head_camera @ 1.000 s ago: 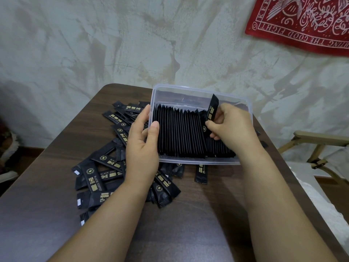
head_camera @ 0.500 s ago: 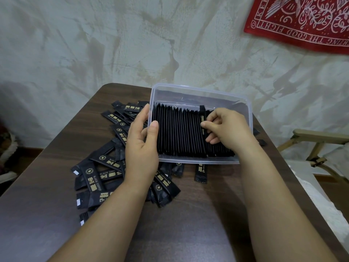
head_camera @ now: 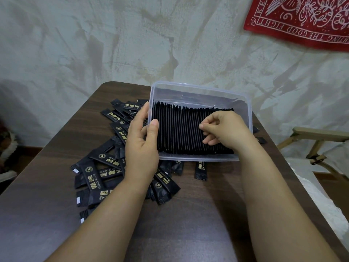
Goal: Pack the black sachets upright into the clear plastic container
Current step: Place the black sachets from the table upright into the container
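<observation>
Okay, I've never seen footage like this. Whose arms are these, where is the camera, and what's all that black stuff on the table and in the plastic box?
No machine here: these are a person's two bare arms, filmed by one wide-angle camera worn on the head, looking forward and down. The dark wooden table carries a clear plastic container with a row of black coffee sachets standing on edge inside. More loose sachets lie in a heap to its left and at its near edge. The left hand grips the container's left wall, thumb inside. The right hand rests curled fingers on the packed row; whether it pinches a sachet I cannot tell. A red printed cloth hangs on the wall.
</observation>
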Demonstrator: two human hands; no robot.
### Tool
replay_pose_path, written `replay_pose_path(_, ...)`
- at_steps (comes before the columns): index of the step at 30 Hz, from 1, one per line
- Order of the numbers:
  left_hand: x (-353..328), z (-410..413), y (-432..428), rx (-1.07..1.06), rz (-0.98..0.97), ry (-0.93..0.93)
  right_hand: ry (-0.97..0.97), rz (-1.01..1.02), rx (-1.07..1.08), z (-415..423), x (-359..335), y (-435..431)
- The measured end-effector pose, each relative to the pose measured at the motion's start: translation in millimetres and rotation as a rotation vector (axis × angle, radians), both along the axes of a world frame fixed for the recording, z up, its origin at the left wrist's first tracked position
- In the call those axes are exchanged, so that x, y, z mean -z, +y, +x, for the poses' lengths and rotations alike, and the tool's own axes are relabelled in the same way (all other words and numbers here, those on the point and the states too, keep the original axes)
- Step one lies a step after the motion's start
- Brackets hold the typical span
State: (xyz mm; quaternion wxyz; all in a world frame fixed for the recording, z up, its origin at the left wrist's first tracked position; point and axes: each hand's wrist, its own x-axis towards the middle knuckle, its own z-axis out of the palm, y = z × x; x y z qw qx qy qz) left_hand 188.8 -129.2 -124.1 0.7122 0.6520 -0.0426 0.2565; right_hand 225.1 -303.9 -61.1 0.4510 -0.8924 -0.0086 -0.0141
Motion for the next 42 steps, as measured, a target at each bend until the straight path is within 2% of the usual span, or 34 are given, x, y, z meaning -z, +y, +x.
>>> replay_pose_path(7, 2, 2, 2, -0.002, 0.029, 0.013, -0.065, -0.057, -0.044, 0, 6, 6)
replay_pose_path(12, 5, 3, 2, 0.002, 0.063, 0.024, 0.028, -0.034, -0.114, -10, 11, 12)
replay_pose_path(19, 6, 3, 4, -0.004, 0.091, 0.035, 0.050, -0.061, -0.154, -20, 13, 21)
replay_pose_path(24, 7, 4, 4, -0.005, 0.097, 0.020, 0.020, -0.173, -0.142, -28, 16, 28)
replay_pose_path(29, 7, 4, 4, 0.000, 0.085, 0.015, -0.294, -0.416, 0.032, -48, 26, 7)
replay_pose_path(34, 5, 3, 5, 0.003, 0.115, 0.022, -0.240, -0.528, -0.061, -60, 36, 4)
replay_pose_path(38, 2, 0, 5, -0.007, 0.176, 0.018, -0.248, -0.495, -0.063, -64, 35, 2)
replay_pose_path(42, 2, 3, 10, 0.064, 0.112, 0.021, -0.202, -0.528, -0.067, -66, 39, 3)
